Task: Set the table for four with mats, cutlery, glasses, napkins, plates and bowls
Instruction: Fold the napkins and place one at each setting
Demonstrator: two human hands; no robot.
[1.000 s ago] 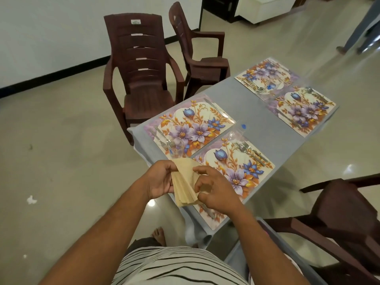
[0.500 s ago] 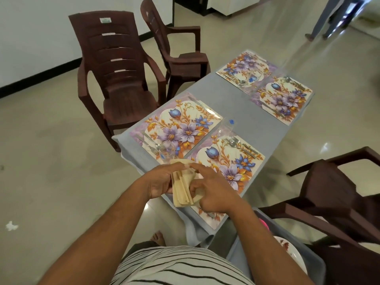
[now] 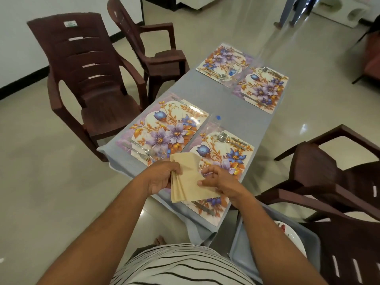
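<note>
A stack of beige napkins (image 3: 188, 179) is fanned out between my hands above the near end of the table. My left hand (image 3: 162, 176) grips its left edge. My right hand (image 3: 218, 181) pinches the top napkin at its right side. Several floral mats lie on the grey tablecloth (image 3: 232, 103): near left mat (image 3: 164, 128), near right mat (image 3: 222, 159), far left mat (image 3: 224, 62), far right mat (image 3: 261, 89). Cutlery lies on each mat, such as a fork and spoon (image 3: 141, 150) and a spoon and fork (image 3: 230, 139). Clear glasses (image 3: 213, 125) are faint.
Two brown plastic chairs (image 3: 82, 79) (image 3: 156, 50) stand left of the table, and another brown chair (image 3: 333, 182) stands to the right. A grey bin (image 3: 273, 249) with a plate (image 3: 292, 237) sits at my lower right. A person's legs (image 3: 292, 11) are far back.
The napkin stack has been spread from a tight bundle into a fan. My right hand has slid to the right edge, drawing the top napkin out. The camera has moved closer to the table.
</note>
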